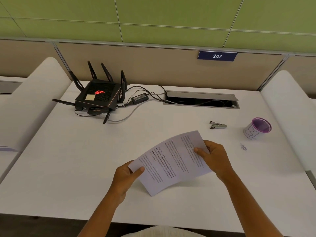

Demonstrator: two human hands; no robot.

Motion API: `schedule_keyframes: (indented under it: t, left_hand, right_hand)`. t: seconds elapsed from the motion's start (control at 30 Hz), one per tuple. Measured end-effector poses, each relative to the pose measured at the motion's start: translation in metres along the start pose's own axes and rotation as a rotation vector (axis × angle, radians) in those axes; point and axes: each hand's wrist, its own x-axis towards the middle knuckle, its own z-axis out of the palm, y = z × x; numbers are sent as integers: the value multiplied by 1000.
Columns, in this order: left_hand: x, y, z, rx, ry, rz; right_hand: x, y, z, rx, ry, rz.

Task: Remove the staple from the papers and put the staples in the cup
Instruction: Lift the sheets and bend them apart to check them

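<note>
Printed white papers are held tilted and slightly bowed above the white desk, near its front. My left hand pinches their lower left corner, thumb on top. My right hand grips the right edge, thumb on the page. A metal staple remover lies on the desk beyond the papers, to the right. A purple mesh cup wrapped in marked white paper stands further right. The staple itself is too small to make out.
A black router with several antennas sits at the back left, its cables and power brick trailing to an open cable slot. A small dark scribble marks the desk near the cup. White dividers flank both sides.
</note>
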Motion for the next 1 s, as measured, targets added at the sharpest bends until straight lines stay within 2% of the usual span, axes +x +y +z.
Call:
schedule_keyframes:
  t: [0.23,0.33,0.47,0.63,1.0]
  left_hand:
    - [-5,11,-2,147,-194,48]
    - [-6,21,11,202,-250,74]
    - [-7,37,37,165,-283,111]
    - [-10,44,64,95,-236,118]
    - [-19,33,89,24,-125,55]
  right_hand:
    - [15,-39,-3,-386,-237,-138]
    - [20,-50,3,-456,-342,-179]
    - [24,-54,11,-557,-429,-244]
    - [23,-55,20,-670,-471,-281]
    - [22,-43,15,-669,-474,-234]
